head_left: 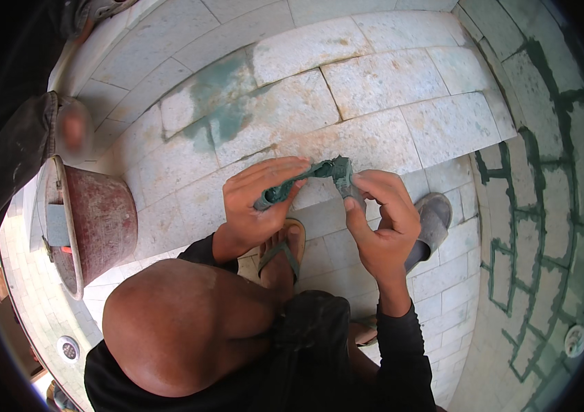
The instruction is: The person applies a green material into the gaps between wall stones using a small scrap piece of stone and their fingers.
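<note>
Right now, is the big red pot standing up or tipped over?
Tipped on its side: the red pot shows its rim facing left, lying on the stone floor.

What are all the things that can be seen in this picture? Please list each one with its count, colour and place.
dark green soft strip of material: one, dark green, held up between both hands above the paving
reddish-brown round metal basin: one, rusty red, tipped on its side at the left
pale stone paving slabs: many, off-white with green stains, underfoot
green-jointed paving: one patch, pale with dark green joints, at the right
round floor fittings: two, whitish, lower right and lower left
olive-strapped sandal: one, on the left foot
grey sandal: one, on the right foot
left hand: one, gripping the strip's left end
right hand: one, pinching the strip's right end
</note>
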{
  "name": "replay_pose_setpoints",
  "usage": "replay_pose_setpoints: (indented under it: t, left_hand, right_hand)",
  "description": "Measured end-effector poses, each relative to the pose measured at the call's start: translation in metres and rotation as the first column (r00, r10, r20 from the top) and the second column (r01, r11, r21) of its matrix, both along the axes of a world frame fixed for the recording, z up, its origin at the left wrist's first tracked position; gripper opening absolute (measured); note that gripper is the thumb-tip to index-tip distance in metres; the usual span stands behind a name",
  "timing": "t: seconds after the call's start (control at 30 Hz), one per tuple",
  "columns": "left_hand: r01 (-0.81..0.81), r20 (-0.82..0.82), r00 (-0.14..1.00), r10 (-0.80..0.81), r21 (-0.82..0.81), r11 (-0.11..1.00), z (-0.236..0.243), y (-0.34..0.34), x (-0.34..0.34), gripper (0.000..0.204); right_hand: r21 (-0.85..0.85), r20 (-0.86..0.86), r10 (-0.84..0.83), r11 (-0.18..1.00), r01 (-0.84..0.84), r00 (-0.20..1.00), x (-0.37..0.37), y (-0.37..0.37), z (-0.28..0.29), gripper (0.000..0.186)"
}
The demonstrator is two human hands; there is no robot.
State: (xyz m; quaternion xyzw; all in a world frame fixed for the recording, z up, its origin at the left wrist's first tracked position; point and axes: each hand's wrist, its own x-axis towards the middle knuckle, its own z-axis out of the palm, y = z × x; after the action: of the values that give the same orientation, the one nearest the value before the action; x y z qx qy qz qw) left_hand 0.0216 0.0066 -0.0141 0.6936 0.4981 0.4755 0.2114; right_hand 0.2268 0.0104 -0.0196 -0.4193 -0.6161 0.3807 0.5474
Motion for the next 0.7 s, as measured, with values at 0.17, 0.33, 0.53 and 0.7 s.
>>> replay_pose_setpoints:
  t: [0.17, 0.33, 0.53, 0.7]
  left_hand:
    - [0.005, 0.030, 1.000, -0.005, -0.006, 1.000, -0.003, 0.001, -0.001, 0.026]
    - [-0.023, 0.036, 0.999, 0.025, -0.066, 0.998, 0.004, -0.003, -0.003, 0.025]
    - [0.002, 0.009, 1.000, -0.001, -0.078, 0.997, 0.007, -0.003, -0.001, 0.024]
    - [-0.083, -0.054, 0.995, 0.080, -0.046, 0.996, 0.007, -0.006, 0.002, 0.027]
  right_hand:
    - [0.046, 0.078, 0.033, 0.998, -0.037, 0.996, -0.004, -0.004, 0.002, 0.034]
    - [0.048, 0.121, 0.017, 0.999, -0.023, 0.993, 0.018, -0.001, -0.002, 0.035]
    - [-0.272, -0.139, 0.015, 0.961, -0.053, 0.990, 0.017, 0.002, -0.004, 0.032]
    - [-0.555, -0.373, -0.014, 0.804, -0.211, 0.928, 0.009, 0.000, 0.005, 0.026]
